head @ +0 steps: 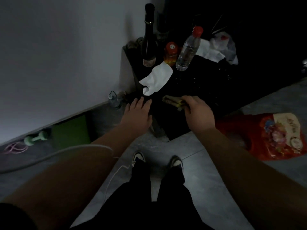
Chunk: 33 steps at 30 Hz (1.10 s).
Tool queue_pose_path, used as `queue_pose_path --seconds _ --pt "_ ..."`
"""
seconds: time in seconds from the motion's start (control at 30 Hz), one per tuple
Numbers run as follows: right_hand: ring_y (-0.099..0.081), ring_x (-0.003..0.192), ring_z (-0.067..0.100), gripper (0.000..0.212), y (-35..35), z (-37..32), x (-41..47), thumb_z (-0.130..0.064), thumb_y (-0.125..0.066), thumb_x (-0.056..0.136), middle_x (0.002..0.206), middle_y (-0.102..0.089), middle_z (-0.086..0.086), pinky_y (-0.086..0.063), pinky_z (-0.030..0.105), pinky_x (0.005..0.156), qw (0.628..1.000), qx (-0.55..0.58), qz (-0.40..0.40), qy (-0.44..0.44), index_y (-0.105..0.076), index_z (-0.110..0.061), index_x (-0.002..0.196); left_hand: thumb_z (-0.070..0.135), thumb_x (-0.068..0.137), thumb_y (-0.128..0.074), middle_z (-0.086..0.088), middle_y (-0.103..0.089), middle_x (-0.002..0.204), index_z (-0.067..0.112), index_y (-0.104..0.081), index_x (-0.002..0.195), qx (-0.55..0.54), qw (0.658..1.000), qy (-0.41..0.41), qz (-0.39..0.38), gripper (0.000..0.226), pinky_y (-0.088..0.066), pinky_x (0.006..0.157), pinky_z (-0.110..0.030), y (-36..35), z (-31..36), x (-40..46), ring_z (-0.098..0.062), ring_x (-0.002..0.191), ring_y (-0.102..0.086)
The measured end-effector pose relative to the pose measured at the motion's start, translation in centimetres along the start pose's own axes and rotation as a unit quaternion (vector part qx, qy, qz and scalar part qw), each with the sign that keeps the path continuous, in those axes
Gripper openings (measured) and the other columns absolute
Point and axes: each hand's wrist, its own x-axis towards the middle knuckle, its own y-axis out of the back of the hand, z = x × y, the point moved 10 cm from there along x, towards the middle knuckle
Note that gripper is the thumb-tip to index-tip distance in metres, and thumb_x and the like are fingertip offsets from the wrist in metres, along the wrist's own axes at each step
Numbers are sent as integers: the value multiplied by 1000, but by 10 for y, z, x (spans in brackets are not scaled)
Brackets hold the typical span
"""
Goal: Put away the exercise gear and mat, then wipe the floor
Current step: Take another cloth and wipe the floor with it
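Observation:
In the dim head view my right hand is shut on a folded yellow-green cloth over the near edge of a low black table. My left hand lies flat with fingers spread on the table's near left corner. On the floor at the left, along the wall, lie a green mat, a pale green dumbbell and a pink band.
The table carries a dark wine bottle, a red-capped clear bottle, an orange bottle and white paper. A red printed bag lies on the grey floor at the right. A small bottle stands by the wall. My feet are below the table.

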Motion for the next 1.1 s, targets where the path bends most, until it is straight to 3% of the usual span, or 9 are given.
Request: queue_pose_path --seconds 0.13,0.4,0.57,0.67,0.8,0.93,1.1 --pt "-57 98 32 38 -31 6 10 -16 -55 89 116 -61 8 -49 43 79 996 -59 -26 62 -60 -24 126 38 97 -44 -11 -18 162 23 -16 155 -6 1000 30 6 66 -14 119 -53 -15 8 20 -34 149 -12" --pt "-56 99 30 45 -110 41 -59 -16 -75 73 106 -60 6 -43 46 86 966 -100 -146 188 -63 -26 116 41 96 -42 -12 -13 163 24 -13 155 -41 994 101 -20 67 -15 120 -53 -71 37 5 -34 150 -5" --pt "-51 114 27 42 -103 51 -63 -24 -50 81 117 -57 4 -40 45 93 966 -48 -161 198 -58 -23 122 38 97 -42 -12 -7 164 21 -13 155 -69 993 97 -16 67 -14 120 -52 -88 63 0 -34 151 2" --pt "-42 129 27 42 -87 52 -43 -17 -52 86 132 -54 10 -38 45 105 977 13 -116 179 -56 -13 128 39 94 -45 -13 0 164 16 -9 156 -65 993 96 -6 75 -11 121 -51 -92 72 5 -33 150 7" --pt "-14 149 29 64 -103 47 -14 -29 -48 92 159 -26 12 -20 46 119 965 -58 -155 204 -31 -9 150 52 93 -35 -12 7 164 10 1 156 -42 994 103 7 83 -4 122 -48 -101 81 18 -29 150 12" --pt "-6 150 34 76 -135 57 -2 -39 -46 94 163 -9 14 -16 50 120 933 -163 -221 230 -13 -10 156 63 88 -12 -12 3 165 11 0 156 -28 993 110 -15 86 -7 122 -49 -128 76 23 -28 151 7" --pt "1 151 31 77 -145 69 -1 -46 -38 98 164 2 11 -12 46 122 912 -182 -268 250 -1 -11 157 64 92 -21 -11 -5 165 12 -3 156 34 995 87 -23 84 -9 122 -48 -143 63 25 -28 152 -1"
